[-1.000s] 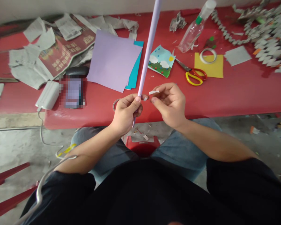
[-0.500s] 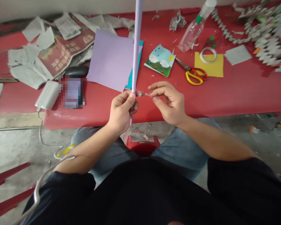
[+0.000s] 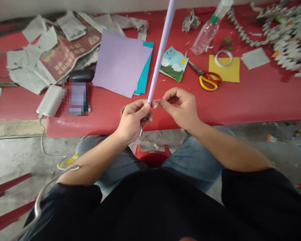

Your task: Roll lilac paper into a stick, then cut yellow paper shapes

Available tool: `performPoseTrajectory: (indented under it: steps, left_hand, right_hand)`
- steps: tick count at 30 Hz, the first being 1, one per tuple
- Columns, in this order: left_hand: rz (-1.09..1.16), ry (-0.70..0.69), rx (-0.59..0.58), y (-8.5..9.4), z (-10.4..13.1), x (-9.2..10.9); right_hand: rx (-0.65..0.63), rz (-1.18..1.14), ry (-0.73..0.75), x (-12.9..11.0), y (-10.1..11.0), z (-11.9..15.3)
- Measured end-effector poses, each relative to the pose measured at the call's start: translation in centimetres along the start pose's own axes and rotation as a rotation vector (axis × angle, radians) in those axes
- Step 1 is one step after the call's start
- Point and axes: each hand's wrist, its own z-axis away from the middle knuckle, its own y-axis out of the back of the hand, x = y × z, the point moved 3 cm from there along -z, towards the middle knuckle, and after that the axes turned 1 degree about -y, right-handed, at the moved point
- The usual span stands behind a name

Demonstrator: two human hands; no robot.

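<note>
My left hand [image 3: 134,118] is closed round the lower end of a lilac rolled-paper tube [image 3: 162,55], which slants up and to the right. A small whitish piece of tape [image 3: 155,105] sticks at the left fingertips. Beside it, my right hand [image 3: 182,107] pinches the tape's other end between thumb and finger, just right of the tube. Fingers partly hide the tape. A thin grey ring [image 3: 122,110] shows partly behind my left hand. Beyond the hands lie lilac paper sheets [image 3: 120,62] over teal paper [image 3: 143,82].
On the red table [image 3: 253,100] are scissors [image 3: 208,79], a tape roll [image 3: 223,59] on yellow paper [image 3: 234,73], a painted card [image 3: 174,65] and a clear bottle [image 3: 205,35]. Newspaper [image 3: 67,53], a phone [image 3: 77,97] and a cabled white power bank [image 3: 51,100] are left.
The tube's top has tilted right, and my left hand has shifted slightly right. My right fingers have closed nearer to the left fingertips. The grey ring has come into view.
</note>
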Motion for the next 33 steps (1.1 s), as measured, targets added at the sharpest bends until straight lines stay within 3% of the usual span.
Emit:
performPoseTrajectory:
  steps: [3,6,8,12,15,18,27,33]
  left_hand:
    - [-0.015,-0.004,-0.010,0.0,0.0,-0.1]
    - [0.008,-0.018,0.013,0.1,-0.1,-0.1]
    - [0.022,-0.025,0.027,0.1,-0.1,0.0]
    - [0.043,-0.009,0.038,-0.3,0.1,0.2]
    - [0.017,-0.038,0.027,-0.5,0.4,0.0]
    - [-0.083,-0.175,0.037,-0.4,0.7,-0.2]
    - [-0.396,-0.575,0.022,-1.1,1.4,0.7]
    - [-0.584,-0.669,0.032,-0.9,1.8,0.5]
  right_hand:
    - [0.017,0.061,-0.064,1.0,0.1,-0.1]
    - [0.057,0.133,0.000,1.0,0.4,-0.2]
    - [0.093,0.208,0.136,0.2,0.7,-0.2]
    - [0.102,0.408,0.574,-2.5,0.9,1.0]
    - [0.062,0.550,0.671,-3.7,0.4,2.1]
    - [-0.003,0.459,0.497,-4.5,-0.2,2.6]
    - [-0.083,-0.177,-0.187,-5.5,-0.8,2.9]
    - [-0.134,-0.488,-0.422,-4.4,-1.0,3.3]
